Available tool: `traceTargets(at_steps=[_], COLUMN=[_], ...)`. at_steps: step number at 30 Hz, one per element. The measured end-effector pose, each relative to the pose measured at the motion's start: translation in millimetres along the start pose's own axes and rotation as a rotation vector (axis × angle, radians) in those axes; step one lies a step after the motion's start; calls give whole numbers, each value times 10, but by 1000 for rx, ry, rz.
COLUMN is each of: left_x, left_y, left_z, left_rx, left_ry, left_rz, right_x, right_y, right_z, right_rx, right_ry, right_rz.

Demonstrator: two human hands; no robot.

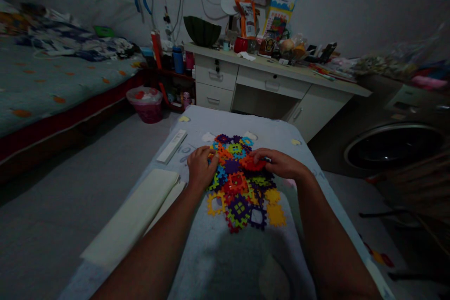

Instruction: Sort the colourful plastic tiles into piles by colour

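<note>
A loose heap of toothed plastic building tiles point(236, 183) in purple, orange, red, green, blue and yellow lies on the cloth-covered table. Some tiles are solid and others have window-like cutouts. My left hand point(202, 167) rests against the heap's left edge, its fingers bent and its thumb apart from them; whatever lies under the fingertips is hidden. On the heap's right side, my right hand point(279, 161) grips a red toothed tile point(253, 164) between fingers and thumb. Nearest me lie a purple window tile point(239, 207) and a yellow tile point(276, 214).
Left on the table are a long white box point(172, 146) and a folded pale cloth point(137, 215). A cluttered desk point(216, 75) stands beyond the table, with a pink waste bin point(146, 108) to its left. A washing machine point(390, 126) is at right, a bed point(63, 82) at left.
</note>
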State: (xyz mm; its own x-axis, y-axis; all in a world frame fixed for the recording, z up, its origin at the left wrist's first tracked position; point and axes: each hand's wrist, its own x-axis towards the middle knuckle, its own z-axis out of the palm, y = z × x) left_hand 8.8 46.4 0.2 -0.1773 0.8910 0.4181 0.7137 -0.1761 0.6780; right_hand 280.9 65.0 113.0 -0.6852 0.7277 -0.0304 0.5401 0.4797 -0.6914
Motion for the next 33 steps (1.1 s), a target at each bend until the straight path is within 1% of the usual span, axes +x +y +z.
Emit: traceTargets(at_steps=[2,4,7,9,11,12,13,15,17,19,21,23,26,31,33], left_x=[0,7,21,27,30,31,33,37,42,47,48,46,42,38,34], left_y=[1,-3,-8,-8,-9,-11,-14,-21,-30,-40,-51,-60,-68,-59,-48], left_z=[-5,-6,-4,-5,-8,-9,-10,-9,-7,-3,3,10,18,15,8], left_rx=[10,-15,-70,-97,-127,-145,-163,-193,-209,-212,-205,-192,-182,-200,-207], left_ry=[8,-14,-78,-112,-120,-118,-113,-98,-78,-63,-50,-36,-19,-34,-61], left_rz=[-28,-25,22,43,45,45,45,46,40,30,17,-4,-20,1,0], right_x=[-76,-99,22,224,507,670,838,1169,1455,1664,1784,1816,1723,1332,1177], right_y=[14,23,34,43,51,52,51,42,31,27,33,39,18,-98,-109], right_z=[-76,-152,-219,-219,-181,-150,-110,-4,127,264,375,434,407,178,77], right_rx=[47,65,41,-18,-103,-147,-178,-267,-336,-379,-377,-336,-240,12,161], right_ry=[2,8,60,119,164,157,136,34,-53,-69,-70,-107,-197,-290,-292], right_rz=[-17,-2,54,111,163,166,155,145,168,211,233,208,156,53,26])
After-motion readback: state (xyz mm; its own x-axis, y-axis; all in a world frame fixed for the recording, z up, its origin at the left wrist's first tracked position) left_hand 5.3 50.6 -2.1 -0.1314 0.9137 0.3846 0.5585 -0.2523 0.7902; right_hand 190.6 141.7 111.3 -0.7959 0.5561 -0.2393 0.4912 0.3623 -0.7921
